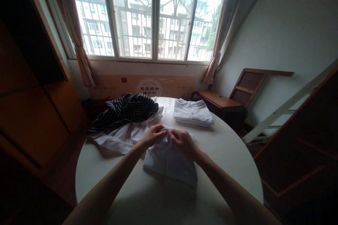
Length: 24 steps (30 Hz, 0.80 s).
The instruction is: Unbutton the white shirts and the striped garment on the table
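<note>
A folded white shirt (169, 161) lies on the round white table (227, 168) in front of me. At its far end, near the collar, my left hand (154, 135) pinches the fabric from the left. My right hand (182, 142) grips the same part from the right, its fingers curled in. The two hands almost meet, and they hide most of the collar. Behind them to the right sits a neat stack of folded white shirts (192, 111). On the left is a loose heap with a black striped garment (132, 109) lying over crumpled white clothing (116, 140).
Past the table stand a wooden bench (219, 99) and a leaning wooden panel (246, 86) at the right. A long printed box (171, 81) is under the window. Wooden cabinets (29, 116) line the left side, and a pale ladder-like frame (274, 121) leans at the right.
</note>
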Tool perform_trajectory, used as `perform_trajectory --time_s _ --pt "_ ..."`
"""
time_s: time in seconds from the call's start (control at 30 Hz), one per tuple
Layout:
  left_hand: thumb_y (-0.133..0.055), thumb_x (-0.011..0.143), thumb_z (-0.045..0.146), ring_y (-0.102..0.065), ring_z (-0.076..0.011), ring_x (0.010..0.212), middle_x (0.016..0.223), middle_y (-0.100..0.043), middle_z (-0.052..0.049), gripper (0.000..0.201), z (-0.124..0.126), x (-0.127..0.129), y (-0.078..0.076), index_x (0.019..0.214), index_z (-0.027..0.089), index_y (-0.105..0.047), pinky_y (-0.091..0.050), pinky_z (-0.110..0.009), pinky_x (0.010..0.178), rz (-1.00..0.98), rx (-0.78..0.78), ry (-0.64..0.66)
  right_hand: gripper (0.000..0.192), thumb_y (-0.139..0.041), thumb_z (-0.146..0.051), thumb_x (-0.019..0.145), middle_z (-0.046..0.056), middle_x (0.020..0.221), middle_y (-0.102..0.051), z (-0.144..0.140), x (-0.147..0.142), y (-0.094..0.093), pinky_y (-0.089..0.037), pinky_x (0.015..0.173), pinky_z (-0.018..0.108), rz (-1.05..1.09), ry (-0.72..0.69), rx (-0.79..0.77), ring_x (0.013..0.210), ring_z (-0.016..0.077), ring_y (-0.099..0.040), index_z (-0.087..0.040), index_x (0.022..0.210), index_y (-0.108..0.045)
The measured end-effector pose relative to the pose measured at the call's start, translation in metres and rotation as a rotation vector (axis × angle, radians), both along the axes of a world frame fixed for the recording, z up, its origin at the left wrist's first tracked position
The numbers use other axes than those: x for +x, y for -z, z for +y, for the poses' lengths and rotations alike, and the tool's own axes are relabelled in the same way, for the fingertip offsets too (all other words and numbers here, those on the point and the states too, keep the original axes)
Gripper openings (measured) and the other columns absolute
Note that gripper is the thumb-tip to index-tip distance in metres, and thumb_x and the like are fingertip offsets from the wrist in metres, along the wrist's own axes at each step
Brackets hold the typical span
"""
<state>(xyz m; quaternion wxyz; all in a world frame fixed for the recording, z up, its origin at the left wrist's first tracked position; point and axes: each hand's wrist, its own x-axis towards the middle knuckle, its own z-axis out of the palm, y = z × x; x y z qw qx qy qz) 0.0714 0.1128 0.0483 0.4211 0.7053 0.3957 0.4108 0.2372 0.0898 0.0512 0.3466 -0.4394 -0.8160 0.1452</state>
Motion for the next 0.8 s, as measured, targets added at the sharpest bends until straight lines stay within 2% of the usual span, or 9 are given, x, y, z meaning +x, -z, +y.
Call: perform_trajectory --time_s 0.13,0.23,0.33,0.47,0.53,0.63,0.7,0.8 --pt "-0.055 0.067 0.031 -0.033 -0.006 0.05 0.053 -0.039 0.006 0.021 -0.002 0.003 0.002 0.058 0.014 -0.047 -0.023 -0.017 0.044 -0.001 0.054 -0.085 0.022 -0.044 -0.02 0.077 -0.004 0.05 -0.04 -0.006 -0.004 -0.005 -0.022 0.047 0.022 0.024 -0.056 0.02 0.047 0.0082 -0.035 -0.017 0.056 -0.044" --pt "-0.055 0.067 0.031 -0.033 -0.0057 0.049 0.053 -0.038 0.006 0.022 -0.003 0.005 0.003 0.058 0.014 -0.045 -0.022 -0.017 0.044 -0.026 0.031 -0.062 0.021 -0.044 -0.018 0.075 -0.004 0.05 -0.037 -0.007 -0.004 -0.005 -0.021 0.047 0.021 0.081 -0.103 0.001 0.047 0.0077 -0.032 -0.017 0.054 -0.042" --pt "-0.056 0.066 0.034 -0.032 -0.0053 0.047 0.052 -0.037 0.007 0.024 -0.003 0.005 0.002 0.058 0.015 -0.045 -0.023 -0.017 0.043 -0.081 -0.037 -0.05 0.024 -0.044 -0.023 0.075 -0.005 0.05 -0.033 -0.003 -0.003 -0.003 -0.022 0.046 0.021 0.206 -0.109 -0.095 0.048 0.0075 -0.03 -0.017 0.053 -0.038" --pt "-0.058 0.067 0.037 -0.037 -0.006 0.05 0.058 -0.046 0.005 0.025 -0.003 0.006 0.002 0.069 0.013 -0.054 -0.026 -0.017 0.045 -0.149 -0.089 -0.023 0.017 -0.045 -0.027 0.075 -0.004 0.054 -0.039 0.003 -0.002 -0.001 -0.027 0.047 0.02 0.383 -0.085 -0.216 0.05 0.0083 -0.036 -0.017 0.061 -0.046" --pt "-0.06 0.066 0.04 -0.04 -0.0071 0.052 0.062 -0.05 0.003 0.031 -0.003 0.005 0.002 0.078 0.012 -0.058 -0.029 -0.018 0.047 -0.136 -0.095 0.014 0.015 -0.047 -0.029 0.073 -0.004 0.056 -0.043 0.005 -0.001 0.0 -0.03 0.047 0.02 0.443 -0.12 -0.283 0.05 0.0085 -0.038 -0.016 0.065 -0.048" --pt "-0.062 0.065 0.045 -0.044 -0.0086 0.055 0.063 -0.053 0.002 0.037 -0.004 0.004 0.002 0.08 0.011 -0.062 -0.031 -0.018 0.049 -0.06 -0.084 0.062 0.015 -0.049 -0.03 0.072 -0.004 0.056 -0.044 0.007 0.0 0.001 -0.032 0.046 0.02 0.503 -0.186 -0.366 0.049 0.0081 -0.04 -0.016 0.066 -0.048" --pt "-0.061 0.066 0.046 -0.045 -0.0091 0.055 0.062 -0.054 0.001 0.038 -0.005 0.003 0.003 0.079 0.011 -0.063 -0.031 -0.018 0.049 -0.018 -0.065 0.068 0.014 -0.049 -0.029 0.072 -0.004 0.056 -0.044 0.008 0.0 0.001 -0.032 0.046 0.02 0.5 -0.189 -0.373 0.049 0.0081 -0.04 -0.016 0.065 -0.048" --pt "-0.061 0.067 0.046 -0.045 -0.0092 0.056 0.06 -0.054 0.001 0.036 -0.006 0.004 0.005 0.075 0.011 -0.063 -0.032 -0.018 0.05 0.005 0.001 0.047 0.014 -0.049 -0.027 0.072 -0.004 0.055 -0.044 0.007 -0.001 0.002 -0.031 0.047 0.019 0.427 -0.117 -0.313 0.051 0.0083 -0.04 -0.016 0.063 -0.047"
